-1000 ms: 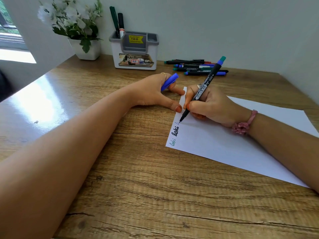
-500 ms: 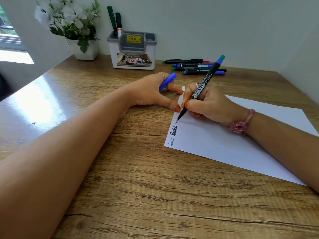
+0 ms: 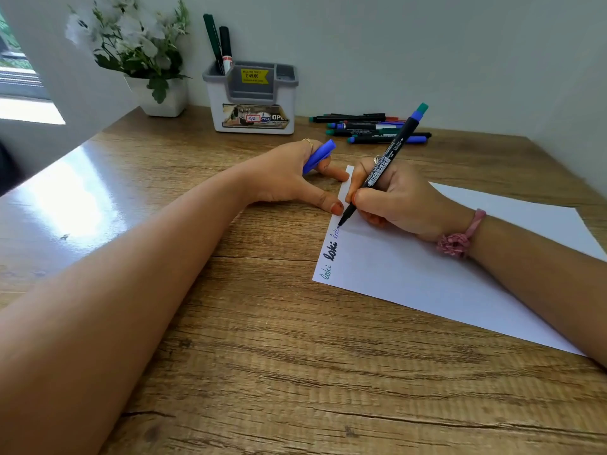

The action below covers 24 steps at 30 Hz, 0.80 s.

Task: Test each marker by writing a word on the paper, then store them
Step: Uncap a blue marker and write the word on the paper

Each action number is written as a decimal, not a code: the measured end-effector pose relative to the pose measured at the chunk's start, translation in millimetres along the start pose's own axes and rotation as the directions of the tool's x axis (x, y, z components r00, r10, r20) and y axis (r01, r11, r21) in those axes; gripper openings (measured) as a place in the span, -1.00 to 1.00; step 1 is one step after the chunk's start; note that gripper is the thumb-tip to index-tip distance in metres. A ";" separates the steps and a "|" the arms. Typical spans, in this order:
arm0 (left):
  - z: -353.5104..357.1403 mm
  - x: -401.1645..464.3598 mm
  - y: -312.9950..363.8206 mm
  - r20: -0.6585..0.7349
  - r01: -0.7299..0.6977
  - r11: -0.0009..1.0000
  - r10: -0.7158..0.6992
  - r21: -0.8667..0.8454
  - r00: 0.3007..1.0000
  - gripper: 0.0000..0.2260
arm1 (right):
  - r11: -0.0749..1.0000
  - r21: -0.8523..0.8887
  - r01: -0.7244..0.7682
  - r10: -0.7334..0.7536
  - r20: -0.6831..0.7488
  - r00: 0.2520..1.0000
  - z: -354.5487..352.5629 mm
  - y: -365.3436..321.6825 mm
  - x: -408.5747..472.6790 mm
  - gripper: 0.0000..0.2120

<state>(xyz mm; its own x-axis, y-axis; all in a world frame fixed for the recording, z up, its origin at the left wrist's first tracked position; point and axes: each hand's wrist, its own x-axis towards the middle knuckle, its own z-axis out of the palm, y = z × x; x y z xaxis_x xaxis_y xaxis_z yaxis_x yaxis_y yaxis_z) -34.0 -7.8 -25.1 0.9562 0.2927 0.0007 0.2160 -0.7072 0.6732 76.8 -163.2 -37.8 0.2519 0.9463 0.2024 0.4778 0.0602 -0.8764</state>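
- The third word on the paper (image 3: 427, 274) had grown within the last second: where a stroke or two of faint blue sat beside the bold black "loki", several letters now ran up the sheet's left edge, though they were too small for me to read for certain.
- The right hand (image 3: 391, 198) kept its curled writing grip on the marker (image 3: 382, 165), tip touching the paper just past those letters.
- The left hand (image 3: 295, 178) had not shifted; thumb and forefinger pressed the sheet's corner flat while the other fingers held the blue cap (image 3: 320, 156) tucked against the palm.
- I judged this marker nearly proven, leaving capping and storing.
- Two markers stood in the white holder (image 3: 253, 106) at the back of the surface (image 3: 262, 356); a loose cluster of markers (image 3: 371, 128) lay near it, seemingly waiting their turn.
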 end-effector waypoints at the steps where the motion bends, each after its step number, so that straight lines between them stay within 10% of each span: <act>1: -0.3 -0.2 0.4 0.000 -0.001 1.000 0.001 0.003 1.000 -0.50 | 1.000 -0.003 -0.001 0.001 -0.003 1.000 0.2 -0.1 0.2 -0.96; 24: -0.4 -0.3 0.9 0.004 -0.014 1.000 0.014 -0.004 1.000 -0.56 | 1.000 -0.020 0.004 -0.003 0.011 1.000 0.4 -1.6 -0.6 -0.98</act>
<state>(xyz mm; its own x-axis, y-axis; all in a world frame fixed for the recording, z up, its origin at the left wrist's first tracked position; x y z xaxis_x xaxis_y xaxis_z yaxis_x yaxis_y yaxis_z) -34.1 -8.2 -24.1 0.9598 0.2805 0.0068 0.2023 -0.7086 0.6760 75.5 -163.7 -36.7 0.2413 0.9495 0.2006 0.4956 0.0572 -0.8667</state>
